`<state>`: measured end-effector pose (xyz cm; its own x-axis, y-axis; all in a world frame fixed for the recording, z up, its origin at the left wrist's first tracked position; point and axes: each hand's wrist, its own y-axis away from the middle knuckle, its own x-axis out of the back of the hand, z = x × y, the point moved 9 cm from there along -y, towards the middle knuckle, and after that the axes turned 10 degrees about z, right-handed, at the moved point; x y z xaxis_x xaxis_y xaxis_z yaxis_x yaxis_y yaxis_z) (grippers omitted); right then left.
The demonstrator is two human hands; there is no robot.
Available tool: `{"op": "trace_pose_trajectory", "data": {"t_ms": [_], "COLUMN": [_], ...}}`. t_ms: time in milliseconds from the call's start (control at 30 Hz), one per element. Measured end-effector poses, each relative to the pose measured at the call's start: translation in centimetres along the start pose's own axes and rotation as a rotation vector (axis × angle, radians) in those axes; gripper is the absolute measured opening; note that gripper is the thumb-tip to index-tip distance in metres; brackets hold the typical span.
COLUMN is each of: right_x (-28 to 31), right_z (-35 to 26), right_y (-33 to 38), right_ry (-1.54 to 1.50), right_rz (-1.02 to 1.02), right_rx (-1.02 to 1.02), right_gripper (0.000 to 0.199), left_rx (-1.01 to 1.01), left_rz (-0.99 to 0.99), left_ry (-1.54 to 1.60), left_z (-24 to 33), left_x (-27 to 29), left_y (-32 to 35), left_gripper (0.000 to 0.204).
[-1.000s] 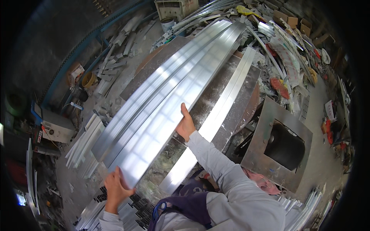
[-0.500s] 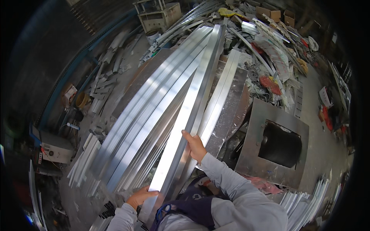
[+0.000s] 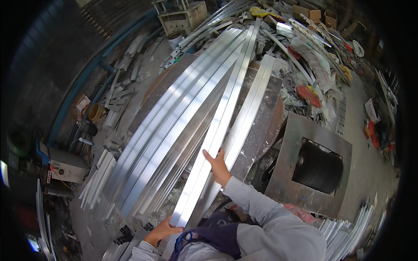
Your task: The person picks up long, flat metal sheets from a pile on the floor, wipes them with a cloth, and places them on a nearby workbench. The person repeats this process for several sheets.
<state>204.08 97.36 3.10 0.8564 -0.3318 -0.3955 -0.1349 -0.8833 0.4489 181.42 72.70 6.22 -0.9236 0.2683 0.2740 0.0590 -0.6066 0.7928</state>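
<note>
A long silver aluminium profile point(image 3: 220, 122) slants from my body up toward the far middle, a groove line running along its upper face. My left hand point(image 3: 160, 231) grips its near end from the left side, thumb on top. Farther along, my right hand point(image 3: 219, 168) holds its right edge with the thumb over the face and the other fingers partly hidden. On its left, a stack of similar profiles point(image 3: 174, 98) spreads over a dark work table point(image 3: 257, 139). Just to the right, another grooved profile point(image 3: 249, 114) lies on the table.
A metal stand with a square opening point(image 3: 278, 178) is at the right. Scrap, sacks point(image 3: 311, 61) and offcuts are heaped at the far side. A grey machine box point(image 3: 65, 167) stands at the left. More profiles point(image 3: 348, 235) lie at the lower right.
The held profile has turned about its length, so a grooved face now points up instead of a smooth face and darker side. My left hand has shifted slightly toward my body.
</note>
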Motion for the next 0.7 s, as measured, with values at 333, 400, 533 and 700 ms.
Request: {"op": "trace_pose_trajectory", "data": {"t_ms": [333, 400, 533, 700], "right_x": [3.9, 5.4, 8.2, 14.1], "right_z": [3.3, 5.5, 6.9, 8.6], "right_y": [-4.3, -0.7, 9.3, 18.6], "right_ry": [-0.229, -0.251, -0.238, -0.294], "right_rz": [-0.184, -0.176, -0.248, -0.265], "right_rx": [-0.216, -0.212, -0.130, -0.097], "right_gripper": [0.082, 0.067, 0.044, 0.047], "left_rx": [-0.358, -0.379, -0.324, -0.301], "left_rz": [0.248, 0.253, 0.193, 0.052], "left_ry": [-0.165, -0.053, 0.170, 0.216], "left_z": [-7.3, -12.0, -18.2, -22.9], "left_x": [-2.6, -3.3, -6.1, -11.4], "left_y": [-1.1, -0.2, 3.3, 4.8], "left_gripper": [0.076, 0.073, 0.073, 0.072]}}
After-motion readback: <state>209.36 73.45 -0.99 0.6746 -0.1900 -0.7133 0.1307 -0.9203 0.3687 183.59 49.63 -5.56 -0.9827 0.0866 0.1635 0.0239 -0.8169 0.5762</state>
